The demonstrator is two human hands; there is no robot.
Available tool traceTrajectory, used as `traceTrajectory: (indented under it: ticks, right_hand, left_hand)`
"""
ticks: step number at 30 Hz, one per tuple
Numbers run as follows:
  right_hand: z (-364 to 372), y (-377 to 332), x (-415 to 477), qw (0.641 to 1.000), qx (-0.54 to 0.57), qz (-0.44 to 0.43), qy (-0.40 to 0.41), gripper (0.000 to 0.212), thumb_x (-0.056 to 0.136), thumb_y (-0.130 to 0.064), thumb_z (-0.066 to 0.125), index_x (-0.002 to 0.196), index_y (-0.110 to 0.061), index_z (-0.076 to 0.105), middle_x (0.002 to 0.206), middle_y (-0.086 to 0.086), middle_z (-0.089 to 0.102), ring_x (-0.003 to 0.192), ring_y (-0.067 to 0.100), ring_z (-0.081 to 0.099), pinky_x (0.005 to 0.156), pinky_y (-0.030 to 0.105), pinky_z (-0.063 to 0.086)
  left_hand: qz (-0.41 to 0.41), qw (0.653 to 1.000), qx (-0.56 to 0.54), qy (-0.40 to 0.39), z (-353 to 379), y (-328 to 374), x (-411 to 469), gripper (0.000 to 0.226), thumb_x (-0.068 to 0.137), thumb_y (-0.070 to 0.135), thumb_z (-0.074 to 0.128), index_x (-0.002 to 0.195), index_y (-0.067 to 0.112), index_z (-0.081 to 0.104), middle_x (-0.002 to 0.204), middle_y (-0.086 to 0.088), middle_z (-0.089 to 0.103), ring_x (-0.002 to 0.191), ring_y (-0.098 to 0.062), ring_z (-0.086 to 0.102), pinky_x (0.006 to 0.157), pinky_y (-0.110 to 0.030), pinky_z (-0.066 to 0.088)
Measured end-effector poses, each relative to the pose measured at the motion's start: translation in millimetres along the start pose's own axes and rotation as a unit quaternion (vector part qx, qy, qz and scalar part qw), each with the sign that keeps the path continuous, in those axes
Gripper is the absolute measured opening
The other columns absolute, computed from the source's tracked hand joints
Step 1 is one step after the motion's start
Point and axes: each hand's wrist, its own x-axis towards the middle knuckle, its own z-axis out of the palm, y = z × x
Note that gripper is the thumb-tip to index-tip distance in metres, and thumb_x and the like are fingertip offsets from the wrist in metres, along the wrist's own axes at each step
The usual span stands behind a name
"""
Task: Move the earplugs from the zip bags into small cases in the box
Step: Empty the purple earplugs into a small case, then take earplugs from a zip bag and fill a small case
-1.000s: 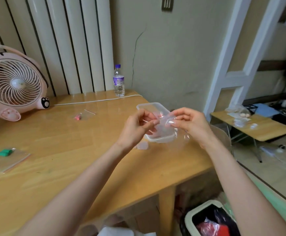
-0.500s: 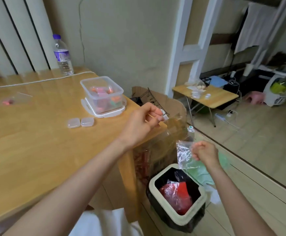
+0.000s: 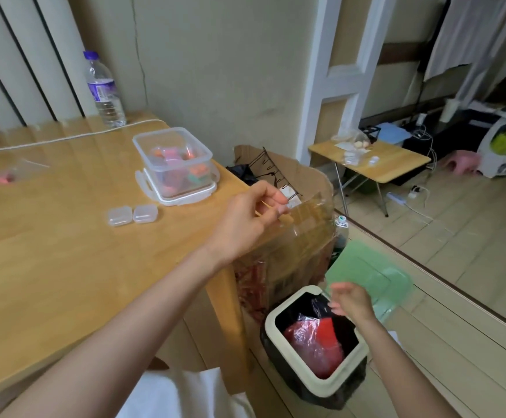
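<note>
My left hand [image 3: 251, 217] hovers over the table's right edge with its fingers curled in; whether they pinch anything is hidden. My right hand [image 3: 349, 300] is low over the waste bin [image 3: 278, 315], fingers spread, and an empty clear zip bag [image 3: 321, 307] hangs just off its fingertips inside the bin mouth. The clear box [image 3: 176, 155] stands on its lid and holds several coloured small cases. Two clear small cases [image 3: 132, 215] lie side by side in front of it. Another zip bag with pink earplugs [image 3: 7, 177] lies at the far left.
A water bottle [image 3: 104, 89] and a white cable [image 3: 64, 137] are at the back of the wooden table [image 3: 64, 267]. A cardboard box [image 3: 303, 212] stands between table and bin. A green lid [image 3: 372, 276] lies on the floor; a low folding table [image 3: 375, 164] stands beyond.
My head turned right and down. My right hand carried the empty bag from the box down to the bin and let it go. My left hand stayed near the table edge.
</note>
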Motion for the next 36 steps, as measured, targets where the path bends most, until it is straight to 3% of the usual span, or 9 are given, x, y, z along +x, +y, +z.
traceTrajectory:
  ticks: [3, 6, 12, 17, 22, 26, 29, 36]
  right_hand:
    - [-10, -59, -6, 0.996, 0.032, -0.087, 0.004, 0.016, 0.088, -0.001, 0.058, 0.098, -0.011, 0.066, 0.096, 0.009, 0.067, 0.071, 0.021, 0.064, 0.057, 0.018, 0.055]
    - [-16, -127, -28, 0.981, 0.056, -0.187, -0.008, 0.015, 0.087, -0.005, 0.059, 0.093, -0.018, 0.065, 0.096, 0.008, 0.069, 0.077, 0.020, 0.067, 0.074, 0.028, 0.057]
    - [4, -233, -89, 0.938, 0.087, -0.334, -0.040, 0.015, 0.090, -0.004, 0.056, 0.096, -0.012, 0.067, 0.087, 0.007, 0.071, 0.072, 0.016, 0.066, 0.070, 0.027, 0.056]
    - [70, -274, -125, 0.910, 0.099, -0.375, -0.144, 0.012, 0.091, -0.002, 0.054, 0.097, -0.001, 0.064, 0.079, 0.012, 0.066, 0.056, 0.009, 0.059, 0.058, 0.020, 0.050]
    - [149, -290, -146, 0.886, 0.079, -0.395, -0.231, 0.021, 0.089, 0.003, 0.054, 0.080, -0.014, 0.062, 0.075, 0.005, 0.064, 0.051, 0.007, 0.056, 0.054, 0.020, 0.051]
    - [205, -298, -159, 0.870, 0.035, -0.411, -0.270, 0.026, 0.089, 0.001, 0.055, 0.077, -0.022, 0.061, 0.071, 0.003, 0.064, 0.053, 0.012, 0.055, 0.052, 0.017, 0.048]
    - [240, -301, -164, 0.866, 0.018, -0.405, -0.293, 0.025, 0.088, -0.001, 0.055, 0.077, -0.022, 0.061, 0.069, 0.001, 0.063, 0.054, 0.014, 0.055, 0.051, 0.019, 0.048]
    - [294, -309, -162, 0.873, -0.007, -0.376, -0.312, 0.023, 0.089, -0.001, 0.054, 0.075, -0.018, 0.061, 0.068, 0.004, 0.062, 0.051, 0.013, 0.053, 0.048, 0.019, 0.045]
  left_hand:
    - [-0.007, 1.000, 0.010, 0.015, -10, -2, 0, 0.015, 0.090, 0.008, 0.058, 0.088, 0.021, 0.054, 0.089, -0.008, 0.069, 0.069, -0.015, 0.064, 0.073, -0.032, 0.053]
    - [-0.012, 0.999, 0.032, 0.034, -26, -3, -1, 0.015, 0.090, 0.009, 0.058, 0.087, 0.023, 0.054, 0.088, -0.005, 0.069, 0.068, -0.011, 0.063, 0.072, -0.030, 0.053]
    - [-0.048, 0.993, 0.067, 0.084, -73, -11, -8, 0.006, 0.091, 0.007, 0.056, 0.093, 0.014, 0.055, 0.085, 0.001, 0.066, 0.065, -0.009, 0.064, 0.067, -0.021, 0.051]
    - [-0.086, 0.985, 0.098, 0.114, -120, -22, -25, 0.002, 0.090, 0.011, 0.059, 0.091, 0.012, 0.057, 0.086, 0.000, 0.064, 0.066, -0.011, 0.064, 0.067, -0.027, 0.050]
    - [-0.140, 0.965, 0.155, 0.159, -178, -37, -50, 0.004, 0.088, 0.011, 0.061, 0.087, 0.015, 0.059, 0.079, 0.005, 0.062, 0.079, -0.025, 0.066, 0.071, -0.032, 0.050]
    - [-0.191, 0.935, 0.222, 0.201, -228, -58, -71, 0.004, 0.087, 0.012, 0.061, 0.085, 0.016, 0.060, 0.086, 0.000, 0.062, 0.080, -0.020, 0.060, 0.071, -0.026, 0.043]
    - [-0.237, 0.903, 0.271, 0.233, -265, -85, -82, 0.004, 0.085, 0.012, 0.061, 0.086, 0.016, 0.062, 0.096, -0.005, 0.067, 0.091, -0.023, 0.062, 0.077, -0.030, 0.045]
    - [-0.306, 0.858, 0.306, 0.277, -329, -151, -73, 0.033, 0.083, 0.012, 0.061, 0.115, 0.005, 0.054, 0.120, -0.019, 0.056, 0.113, -0.034, 0.050, 0.093, -0.037, 0.041]
